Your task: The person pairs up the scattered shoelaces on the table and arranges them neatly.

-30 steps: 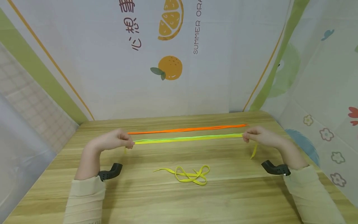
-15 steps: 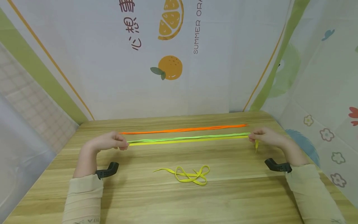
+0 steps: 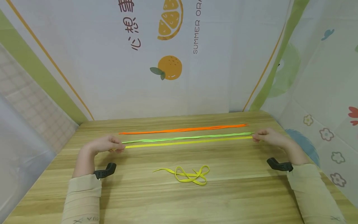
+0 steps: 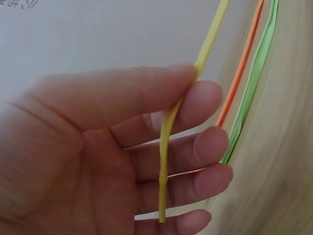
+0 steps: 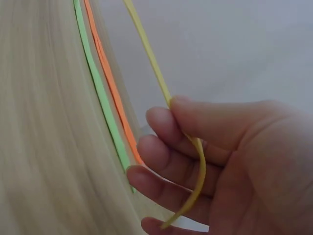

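Note:
A flat yellow shoelace (image 3: pixel 190 142) is stretched nearly straight from side to side between my two hands. My left hand (image 3: pixel 107 144) pinches it near one end between thumb and index finger; in the left wrist view its short tail (image 4: pixel 163 186) hangs across the other fingers. At the opposite end my right hand (image 3: pixel 268 137) has the same thumb-and-index pinch, and the tail (image 5: pixel 201 176) curves down past the palm. Just behind it, a green shoelace (image 3: pixel 190 137) lies straight on the table. Farther back is an orange shoelace (image 3: pixel 184 129), roughly parallel to the green one.
Another yellow shoelace (image 3: pixel 167 169) lies in loose loops on the wooden table (image 3: pixel 139 202), nearer to me. A printed curtain (image 3: pixel 209 77) with oranges hangs behind the table's back edge. Black wrist-worn mounts (image 3: pixel 106 171) sit below both hands.
Both hands have spread apart, sliding outward toward the lace's ends, and the left has come slightly nearer. The held yellow lace now shows a gap from the green one.

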Demonstrator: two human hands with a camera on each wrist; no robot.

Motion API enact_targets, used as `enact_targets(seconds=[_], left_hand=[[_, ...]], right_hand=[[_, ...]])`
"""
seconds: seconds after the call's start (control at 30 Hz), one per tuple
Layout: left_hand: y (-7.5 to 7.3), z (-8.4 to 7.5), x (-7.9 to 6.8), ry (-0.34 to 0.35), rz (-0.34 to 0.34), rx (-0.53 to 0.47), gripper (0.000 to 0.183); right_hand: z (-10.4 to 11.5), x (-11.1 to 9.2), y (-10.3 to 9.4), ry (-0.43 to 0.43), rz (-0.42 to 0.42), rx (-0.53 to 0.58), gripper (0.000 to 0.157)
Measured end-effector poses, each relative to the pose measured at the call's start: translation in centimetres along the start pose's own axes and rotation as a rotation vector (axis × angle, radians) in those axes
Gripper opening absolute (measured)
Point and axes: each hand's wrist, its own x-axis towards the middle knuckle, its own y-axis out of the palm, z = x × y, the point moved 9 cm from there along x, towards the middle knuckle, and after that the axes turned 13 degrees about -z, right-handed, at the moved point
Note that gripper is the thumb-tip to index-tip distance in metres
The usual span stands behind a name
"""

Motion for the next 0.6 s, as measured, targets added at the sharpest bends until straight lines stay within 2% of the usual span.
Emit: enact_targets(seconds=[0.2, 0.4, 0.53, 0.6], left_hand=[[0.0, 1.0, 0.0, -0.029, 0.003, -0.012, 0.031], [0.0, 2.5, 0.0, -0.093, -0.001, -0.016, 0.030], [0.2, 3.2, 0.0, -0.101, 0.012, -0.044, 0.029], [0.4, 3.4, 0.1, -0.095, 0.024, -0.062, 0.029]], right_hand=[[-1.1, 0.1, -0.3, 0.001, -0.034, -0.045, 0.029], [-2.5, 0.2, -0.6, -0.008, -0.038, -0.015, 0.033], [-2.5, 0.1, -0.8, -0.048, -0.023, 0.016, 0.034], [-2.6, 0.1, -0.8, -0.033, -0.022, 0.010, 0.034]])
